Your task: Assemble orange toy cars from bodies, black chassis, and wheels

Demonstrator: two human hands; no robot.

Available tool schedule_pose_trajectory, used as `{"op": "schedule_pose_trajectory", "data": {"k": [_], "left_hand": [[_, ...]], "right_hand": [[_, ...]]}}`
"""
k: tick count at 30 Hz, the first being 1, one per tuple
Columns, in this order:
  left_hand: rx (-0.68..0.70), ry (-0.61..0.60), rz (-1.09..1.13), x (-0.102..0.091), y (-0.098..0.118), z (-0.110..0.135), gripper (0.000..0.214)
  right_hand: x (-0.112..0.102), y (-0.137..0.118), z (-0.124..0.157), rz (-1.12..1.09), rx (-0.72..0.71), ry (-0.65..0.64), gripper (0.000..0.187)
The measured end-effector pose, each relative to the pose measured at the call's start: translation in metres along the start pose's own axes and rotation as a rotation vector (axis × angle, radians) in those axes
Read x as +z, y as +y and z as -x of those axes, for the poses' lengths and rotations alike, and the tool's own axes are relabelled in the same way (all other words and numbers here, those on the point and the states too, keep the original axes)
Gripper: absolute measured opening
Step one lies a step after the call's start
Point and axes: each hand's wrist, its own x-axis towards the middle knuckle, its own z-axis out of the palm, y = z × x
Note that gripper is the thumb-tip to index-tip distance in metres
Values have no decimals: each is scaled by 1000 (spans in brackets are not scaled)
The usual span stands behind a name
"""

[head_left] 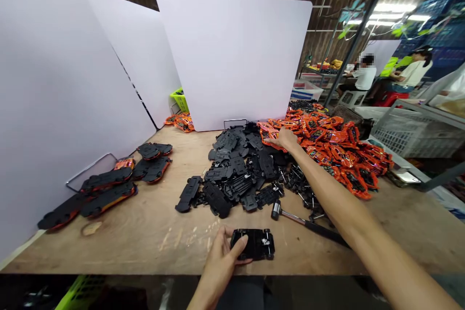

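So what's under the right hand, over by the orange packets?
Black plastic parts lie below and beside the right hand, and orange packets meet them near its fingers. The palm hides whatever lies directly beneath it.

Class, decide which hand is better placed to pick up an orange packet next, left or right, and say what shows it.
Probably the right hand: its fingers are extended at the edge of the heap of shiny orange packets. The left hand is farther away, at the table's near edge, holding a black plastic wheeled chassis.
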Motion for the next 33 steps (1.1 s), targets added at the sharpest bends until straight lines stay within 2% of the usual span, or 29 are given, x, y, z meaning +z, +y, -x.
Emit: {"op": "schedule_pose_trajectory", "data": {"k": [3,5,6,8,9,11,12,14,16,20,24,28,33], "left_hand": [[21,8,-14,-5,4,-1,64],[9,-3,-8,-7,12,4,64],[-1,-14,2,-7,16,8,65],[-14,-39,27,-9,25,15,66],[-15,-50,37,-10,29,19,65],[-24,-60,47,-12,34,24,60],[-38,-71,54,-13,36,26,58],[-80,-108,86,-16,39,26,61],[-111,-145,130,-18,40,25,69],[-84,-186,167,-19,38,23,70],[-73,-121,117,-19,33,23,55],[-78,-134,163,-21,27,21,57],[-63,-143,191,-22,21,18,58]], "right_hand": [[-11,-2,-7,-7,-9,-57,59],[-27,2,12,-40,-59,-74,51],[-33,4,30,-88,-116,-93,49],[-40,10,84,-242,-288,-173,48],[-40,12,118,-342,-403,-254,50],[-33,15,189,-412,-543,-428,58],[-28,15,222,-410,-570,-483,58],[-16,14,273,-406,-599,-510,62],[-7,12,299,-397,-624,-496,63],[5,10,303,-332,-710,-496,61],[13,12,301,-277,-741,-518,63],[17,13,304,-224,-744,-526,65],[17,13,309,-108,-815,-528,67]]}}
